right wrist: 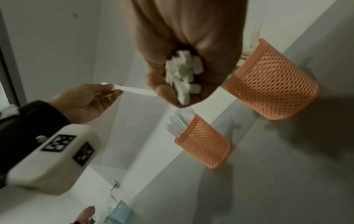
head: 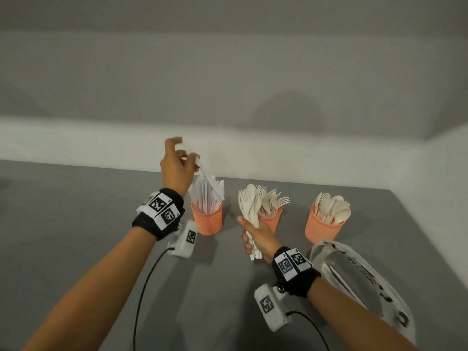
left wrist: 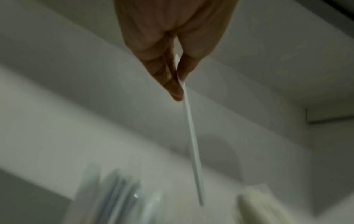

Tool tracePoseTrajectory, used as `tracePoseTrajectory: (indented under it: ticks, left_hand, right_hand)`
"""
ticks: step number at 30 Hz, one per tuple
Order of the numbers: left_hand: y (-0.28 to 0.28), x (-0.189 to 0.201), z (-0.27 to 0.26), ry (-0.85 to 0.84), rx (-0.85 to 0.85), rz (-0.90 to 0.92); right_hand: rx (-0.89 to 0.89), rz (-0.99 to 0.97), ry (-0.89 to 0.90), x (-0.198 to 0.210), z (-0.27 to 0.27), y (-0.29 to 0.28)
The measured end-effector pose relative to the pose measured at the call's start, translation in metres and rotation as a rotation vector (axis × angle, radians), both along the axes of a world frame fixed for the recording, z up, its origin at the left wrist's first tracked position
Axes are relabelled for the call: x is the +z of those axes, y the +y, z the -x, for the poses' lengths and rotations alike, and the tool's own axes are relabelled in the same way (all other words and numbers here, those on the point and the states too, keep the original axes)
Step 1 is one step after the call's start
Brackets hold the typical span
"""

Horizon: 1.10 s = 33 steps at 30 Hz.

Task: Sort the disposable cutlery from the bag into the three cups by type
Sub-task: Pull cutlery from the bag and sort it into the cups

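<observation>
Three orange mesh cups stand in a row on the grey table: the left cup (head: 207, 219) holds white knives, the middle cup (head: 271, 219) forks, the right cup (head: 323, 226) spoons. My left hand (head: 178, 164) is raised above the left cup and pinches one white knife (head: 210, 182) by its end between thumb and fingers; its blade slants down toward that cup. The same knife (left wrist: 192, 145) hangs from my fingertips (left wrist: 175, 89) in the left wrist view. My right hand (head: 255, 239) grips a bundle of pale cutlery (head: 249, 206) upright in front of the middle cup; the handle ends (right wrist: 184, 75) show in its fist.
A clear plastic bag (head: 359, 282) with black print lies at the right, beside my right forearm. A white wall runs close behind the cups. Black cables trail from both wrist cameras across the near table.
</observation>
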<state>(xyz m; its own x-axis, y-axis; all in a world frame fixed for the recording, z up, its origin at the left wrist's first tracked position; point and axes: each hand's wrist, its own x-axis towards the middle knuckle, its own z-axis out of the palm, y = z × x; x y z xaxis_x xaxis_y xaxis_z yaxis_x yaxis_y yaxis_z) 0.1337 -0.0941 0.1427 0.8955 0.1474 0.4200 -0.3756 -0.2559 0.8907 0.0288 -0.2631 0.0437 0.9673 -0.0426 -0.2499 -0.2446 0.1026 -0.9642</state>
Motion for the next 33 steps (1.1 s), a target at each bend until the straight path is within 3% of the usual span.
tracePoseTrajectory:
  ticks: [4,7,12,15,17,19,21,23,27,33]
  left_hand:
    - [0.001,-0.009,-0.009,-0.165,0.036,-0.322]
    - [-0.002,-0.041,-0.008,-0.104,0.023,-0.433]
    - [-0.006,-0.092,-0.008,0.165,-0.035,-0.577]
    - [-0.008,-0.102,-0.004,0.063,-0.01,-0.726]
    - [-0.015,-0.098,0.003,-0.049,0.047,-0.653]
    - [-0.03,-0.087,0.016,-0.07,0.028,-0.431]
    - [-0.047,-0.076,0.03,0.064,-0.102,-0.234]
    - [-0.059,-0.072,0.038,0.196,-0.264,-0.149]
    - [-0.067,-0.074,0.042,0.214,-0.268,-0.081]
    - [-0.066,-0.072,0.04,0.223,-0.239,-0.217]
  right_hand:
    - [-0.021,0.02,0.007,-0.002,0.002,-0.004]
    - [-0.035,-0.007,0.021,0.0,0.004,-0.006]
    - [-0.047,-0.059,0.046,-0.001,0.005,-0.015]
    - [-0.042,-0.084,0.051,-0.001,0.006,-0.018]
    - [-0.05,-0.096,0.049,-0.001,0.006,-0.02]
    - [-0.052,-0.112,0.046,-0.002,0.006,-0.02]
    - [-0.04,-0.135,0.048,-0.003,0.005,-0.017]
    - [-0.025,-0.158,0.053,-0.005,0.004,-0.012]
    - [0.021,-0.166,0.042,-0.002,0.003,-0.012]
    - [0.054,-0.121,0.042,0.002,0.009,-0.016]
